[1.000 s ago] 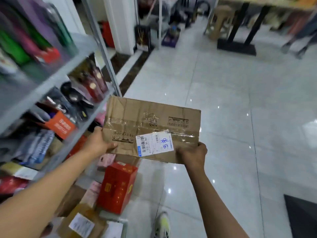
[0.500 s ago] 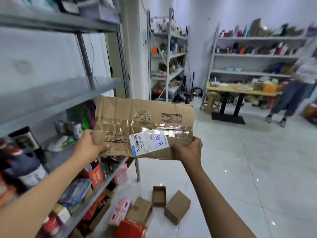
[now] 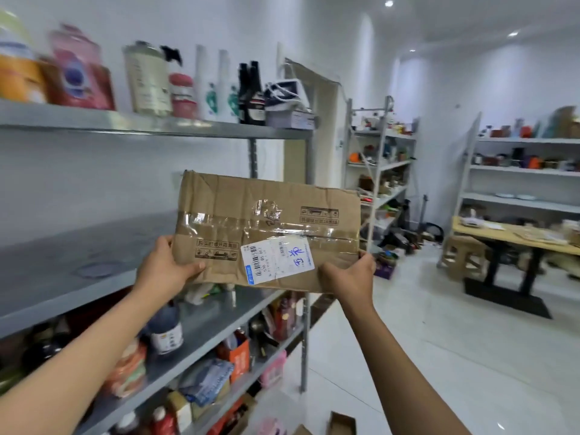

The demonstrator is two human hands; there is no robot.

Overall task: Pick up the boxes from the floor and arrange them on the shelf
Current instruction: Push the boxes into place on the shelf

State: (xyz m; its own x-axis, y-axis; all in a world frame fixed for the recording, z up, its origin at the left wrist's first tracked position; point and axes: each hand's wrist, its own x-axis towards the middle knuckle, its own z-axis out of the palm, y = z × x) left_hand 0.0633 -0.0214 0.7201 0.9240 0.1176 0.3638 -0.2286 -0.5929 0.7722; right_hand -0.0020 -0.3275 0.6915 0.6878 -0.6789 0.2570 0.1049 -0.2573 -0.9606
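- The cardboard box [image 3: 266, 230], creased and taped, with a white shipping label [image 3: 277, 262] on its front, was held up in the air just beside the metal shelf [image 3: 94, 246], level with its bare middle board.
- The left hand [image 3: 166, 266] gripped the box's lower left corner, thumb curled over the front.
- The right hand [image 3: 348, 274] gripped the lower right corner in the same way.
- Bottles [image 3: 150, 80] stood on the shelf's board above the box.
- A small open carton [image 3: 342, 423] lay on the floor below the box.
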